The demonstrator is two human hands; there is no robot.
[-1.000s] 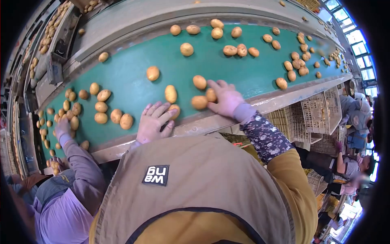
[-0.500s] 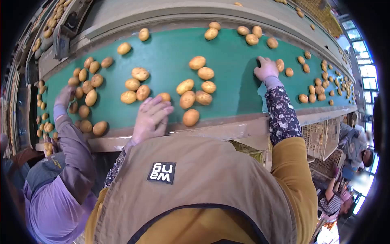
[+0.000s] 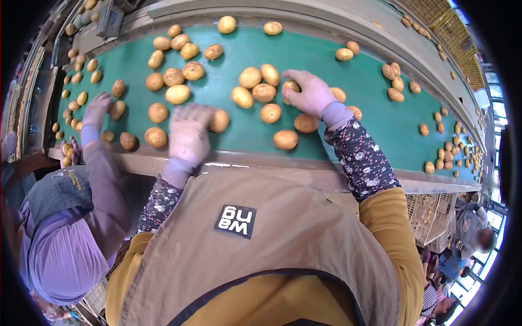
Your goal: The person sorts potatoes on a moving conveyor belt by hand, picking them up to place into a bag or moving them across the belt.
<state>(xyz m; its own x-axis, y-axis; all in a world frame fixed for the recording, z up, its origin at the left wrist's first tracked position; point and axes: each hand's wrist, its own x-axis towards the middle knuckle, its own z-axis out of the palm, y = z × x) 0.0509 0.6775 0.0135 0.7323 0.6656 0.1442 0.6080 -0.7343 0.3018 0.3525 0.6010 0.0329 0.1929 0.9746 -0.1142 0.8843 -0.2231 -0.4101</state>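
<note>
My right hand (image 3: 311, 94) reaches over the green conveyor belt, its fingers and thumb bent around a potato (image 3: 290, 89). More potatoes lie close to it, among them one just below the hand (image 3: 305, 123) and a cluster to its left (image 3: 264, 92). Slightly blurred, my left hand (image 3: 189, 132) is palm down over the belt with fingers stretched forward. Against its right side sits a yellow-brown potato (image 3: 219, 120); whether anything lies under the palm is hidden. Two potatoes (image 3: 156, 137) lie left of that hand.
At left, a co-worker's hand (image 3: 98, 110) is over the belt among potatoes. The belt (image 3: 380, 130) runs off to the right with many more potatoes, bordered by a near metal edge (image 3: 261, 173). Plastic crates (image 3: 432, 217) and other people (image 3: 470, 228) are at lower right.
My right hand has moved left along the belt, from beside a lone potato to around one at the central cluster. My left hand has shifted slightly left and forward. The potatoes have changed position.
</note>
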